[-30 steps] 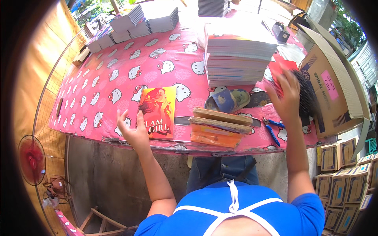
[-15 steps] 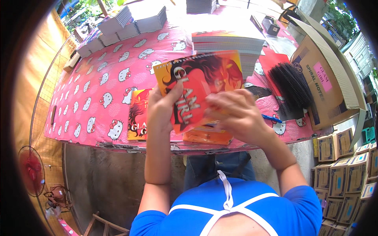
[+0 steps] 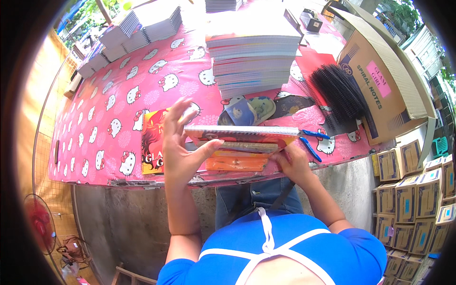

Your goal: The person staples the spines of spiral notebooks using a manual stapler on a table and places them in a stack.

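My left hand (image 3: 183,145) grips the left end of a thin stack of pages with a red-orange cover (image 3: 240,135), held flat and edge-on above the table's front edge. At the stack's right end, my right hand (image 3: 294,164) holds it from below. Under the stack lies an orange bundle (image 3: 237,163). A red printed cover (image 3: 153,147) lies flat on the pink patterned tablecloth (image 3: 128,109), just left of my left hand. Two blue pens (image 3: 311,141) lie to the right of the stack.
A tall pile of notebooks (image 3: 254,57) stands behind the stack. Black spiral bindings (image 3: 339,92) and an open cardboard box (image 3: 384,88) are at right. More notebook piles (image 3: 133,31) sit at the far left. Small boxes (image 3: 418,185) are stacked by the floor, a red fan (image 3: 40,228) lower left.
The cover was raised upright in both hands half a second ago; now it is lowered flat onto the pages and gripped at both ends near the table edge.
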A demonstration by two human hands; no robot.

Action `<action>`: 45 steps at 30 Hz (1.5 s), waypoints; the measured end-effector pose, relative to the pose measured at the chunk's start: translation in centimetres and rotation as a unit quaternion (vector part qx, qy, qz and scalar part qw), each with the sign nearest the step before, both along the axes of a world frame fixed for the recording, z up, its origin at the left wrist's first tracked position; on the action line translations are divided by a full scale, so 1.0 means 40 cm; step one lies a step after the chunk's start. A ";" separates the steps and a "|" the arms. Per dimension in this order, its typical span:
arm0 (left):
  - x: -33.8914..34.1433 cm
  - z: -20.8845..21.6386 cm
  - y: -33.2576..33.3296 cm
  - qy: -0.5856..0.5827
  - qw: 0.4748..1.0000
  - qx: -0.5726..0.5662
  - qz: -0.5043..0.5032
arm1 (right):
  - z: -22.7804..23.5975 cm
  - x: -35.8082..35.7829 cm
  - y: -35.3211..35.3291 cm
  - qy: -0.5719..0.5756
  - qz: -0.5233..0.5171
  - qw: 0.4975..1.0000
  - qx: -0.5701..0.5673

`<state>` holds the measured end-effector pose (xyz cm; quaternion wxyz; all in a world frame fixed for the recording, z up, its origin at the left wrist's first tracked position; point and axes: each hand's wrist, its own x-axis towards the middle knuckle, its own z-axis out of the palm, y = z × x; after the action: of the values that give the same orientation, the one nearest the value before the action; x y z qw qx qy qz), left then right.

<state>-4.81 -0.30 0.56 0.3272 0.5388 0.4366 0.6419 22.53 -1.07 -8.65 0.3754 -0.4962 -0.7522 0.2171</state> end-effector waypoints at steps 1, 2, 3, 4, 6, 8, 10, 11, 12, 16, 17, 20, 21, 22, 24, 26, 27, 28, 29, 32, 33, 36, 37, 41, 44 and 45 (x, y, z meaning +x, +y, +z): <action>0.007 -0.025 -0.005 -0.021 0.999 -0.005 0.045 | 0.006 -0.002 -0.010 -0.040 0.004 0.999 -0.013; -0.012 -0.063 -0.006 -0.073 0.995 -0.022 0.066 | -0.026 0.016 -0.019 0.041 0.016 0.998 -0.042; -0.008 -0.095 -0.008 -0.073 0.996 -0.042 0.034 | -0.037 0.004 -0.026 0.140 0.057 0.988 -0.022; -0.001 -0.120 -0.012 -0.071 0.995 -0.066 0.002 | -0.045 -0.022 -0.036 0.238 0.096 0.966 -0.005; 0.024 -0.134 -0.031 0.030 0.998 -0.059 0.017 | -0.062 -0.018 -0.033 0.331 0.128 0.935 -0.009; 0.011 -0.111 -0.029 -0.092 0.994 -0.047 0.021 | -0.066 0.042 0.028 0.325 0.122 0.937 -0.045; 0.012 -0.089 -0.022 -0.082 0.993 0.006 0.090 | 0.030 0.120 0.186 0.186 -0.015 0.982 -0.027; 0.034 -0.068 -0.008 -0.007 0.989 0.077 0.129 | 0.017 0.155 0.290 0.192 -0.103 0.973 0.075; 0.064 -0.045 0.001 0.066 0.972 0.146 0.170 | 0.014 0.197 0.376 0.032 -0.197 0.973 0.115; 0.181 0.035 -0.031 0.422 0.858 0.200 0.213 | -0.042 0.228 0.567 -0.217 -0.158 0.958 0.095; 0.213 0.049 -0.037 0.489 0.826 0.196 0.201 | -0.046 0.222 0.577 -0.263 -0.149 0.948 0.103; 0.238 0.026 -0.016 0.570 0.813 0.107 0.048 | -0.023 0.251 0.593 -0.200 -0.162 0.955 0.148; 0.234 0.011 -0.007 0.586 0.808 0.061 -0.014 | 0.006 0.242 0.570 -0.162 -0.139 0.961 0.176; 0.234 0.005 -0.005 0.546 0.835 0.073 -0.002 | 0.042 0.224 0.528 -0.137 -0.133 0.966 0.173; 0.237 0.003 0.002 0.464 0.879 0.107 0.011 | 0.078 0.188 0.448 -0.112 -0.119 0.966 0.200; 0.234 -0.008 0.011 0.431 0.892 0.133 0.009 | 0.075 0.161 0.398 -0.117 -0.089 0.956 0.253; 0.237 -0.011 0.011 0.414 0.898 0.148 0.009 | 0.050 0.164 0.395 -0.121 -0.066 0.960 0.243; 0.243 -0.011 0.018 0.377 0.912 0.159 0.027 | 0.025 0.158 0.392 -0.118 -0.051 0.962 0.241; 0.245 -0.012 0.017 0.377 0.910 0.171 0.032 | 0.000 0.155 0.385 -0.115 -0.036 0.964 0.238; 0.242 -0.014 0.009 0.377 0.904 0.197 0.048 | -0.014 0.149 0.361 -0.105 0.028 0.978 0.178; 0.240 -0.018 0.004 0.375 0.906 0.193 0.045 | -0.002 0.149 0.354 -0.105 0.034 0.982 0.151; 0.235 -0.025 -0.004 0.371 0.909 0.186 0.036 | 0.088 0.166 0.314 -0.124 0.119 0.980 0.097; 0.236 -0.026 -0.004 0.370 0.910 0.183 0.038 | 0.098 0.151 0.284 -0.142 0.141 0.973 0.113; 0.246 -0.019 0.000 0.367 0.913 0.174 0.038 | 0.051 0.104 0.212 -0.156 0.148 0.966 0.142; 0.247 -0.017 0.007 0.368 0.914 0.166 0.048 | 0.101 0.116 0.214 -0.060 0.072 0.987 0.129; 0.246 -0.019 0.005 0.369 0.914 0.161 0.049 | 0.149 0.116 0.203 -0.024 0.084 0.988 0.126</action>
<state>5.03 -0.10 -0.18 0.0199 0.7604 0.4429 0.4745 27.15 7.04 -2.68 0.3966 -0.3852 -0.8215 0.1395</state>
